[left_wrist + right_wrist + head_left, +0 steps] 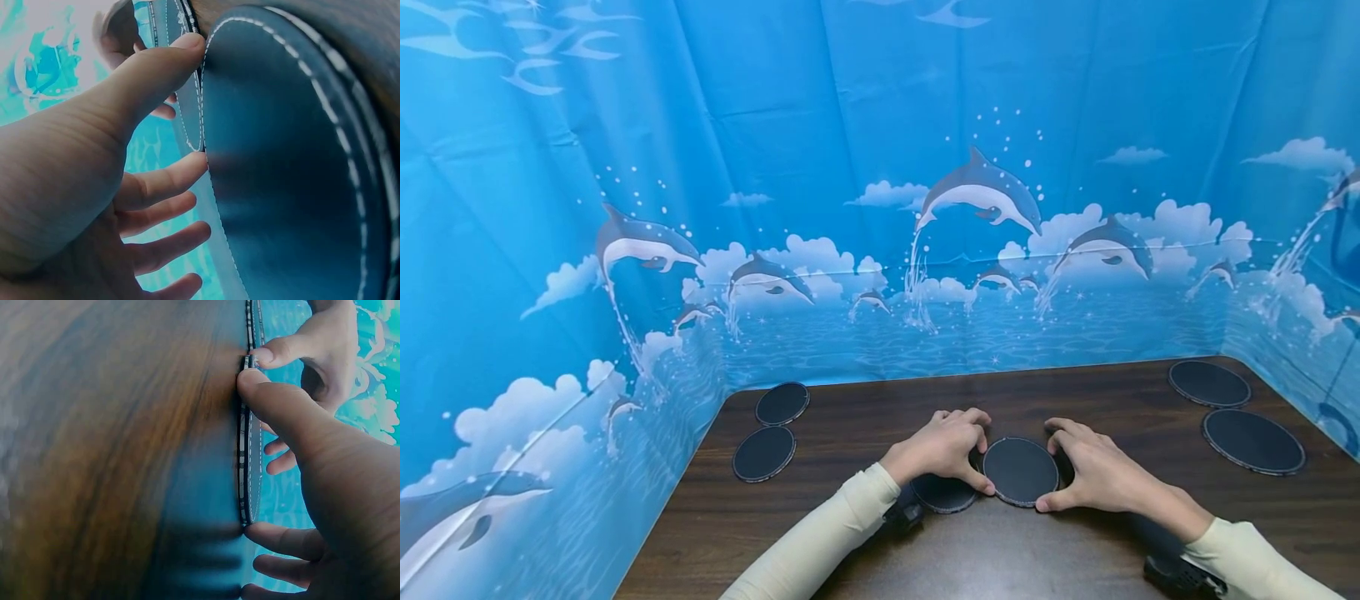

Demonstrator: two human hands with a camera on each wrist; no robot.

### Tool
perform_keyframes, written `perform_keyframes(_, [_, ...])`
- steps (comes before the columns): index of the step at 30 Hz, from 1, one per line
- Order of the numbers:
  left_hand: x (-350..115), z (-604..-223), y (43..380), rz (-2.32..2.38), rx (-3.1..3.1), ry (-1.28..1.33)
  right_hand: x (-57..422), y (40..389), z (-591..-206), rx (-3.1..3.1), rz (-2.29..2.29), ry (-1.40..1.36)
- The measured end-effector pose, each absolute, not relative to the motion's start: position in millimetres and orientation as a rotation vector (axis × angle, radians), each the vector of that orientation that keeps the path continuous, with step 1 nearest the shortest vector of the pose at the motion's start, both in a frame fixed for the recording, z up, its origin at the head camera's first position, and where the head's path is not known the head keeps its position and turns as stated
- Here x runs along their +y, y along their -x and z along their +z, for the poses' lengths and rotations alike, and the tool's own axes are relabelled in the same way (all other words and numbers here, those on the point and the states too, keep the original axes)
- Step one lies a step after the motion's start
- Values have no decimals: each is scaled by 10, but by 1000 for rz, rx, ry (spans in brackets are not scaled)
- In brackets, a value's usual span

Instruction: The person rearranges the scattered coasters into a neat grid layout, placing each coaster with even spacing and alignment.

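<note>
Two round black coasters with white stitched rims lie side by side in the middle of the table. My left hand (942,450) reaches over the left coaster (943,495), partly hiding it. Its thumb and index fingertips meet the left rim of the right coaster (1021,472), where the two coasters adjoin. From the other side, my right hand (1093,471) holds that same coaster's rim between spread thumb and index finger. In the right wrist view the thumb (269,394) touches the upper part of the rim, and the index finger (284,540) the lower.
Two more coasters, a far one (782,403) and a nearer one (764,454), lie at the table's left. Another pair, one behind (1210,383) and one in front (1253,442), lies at the right. A blue dolphin-print curtain (850,208) surrounds the dark wooden table (715,533).
</note>
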State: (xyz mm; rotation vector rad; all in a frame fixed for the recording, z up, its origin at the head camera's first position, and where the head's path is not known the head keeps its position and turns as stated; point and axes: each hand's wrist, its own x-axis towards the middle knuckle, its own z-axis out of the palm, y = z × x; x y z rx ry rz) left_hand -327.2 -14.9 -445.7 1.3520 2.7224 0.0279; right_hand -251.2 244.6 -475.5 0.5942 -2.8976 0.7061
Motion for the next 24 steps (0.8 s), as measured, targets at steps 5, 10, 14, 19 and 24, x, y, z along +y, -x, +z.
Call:
perform_keyframes(5, [-142,-4427,3252,-21,2724,-1356,2432,2497,-4738,-2922,696,-577])
perform_keyframes(10, [-147,-4418,3231,-25,2722,-1329,2419,2488,-4723,-2947,714,-577])
perform_keyframes(14, [-147,-4405,3212,-22,2721,-1317,2408,2483,-4716,-2964,724,-569])
perform_keyframes(19, [-142,-4411,3210,-36,2726,-1307,2398,2473,-4719,-2968,727,-560])
perform_keyframes(24, [-139,-4398,3199,-43,2727,-1301,2393,2465,-4712,-2966,730,-548])
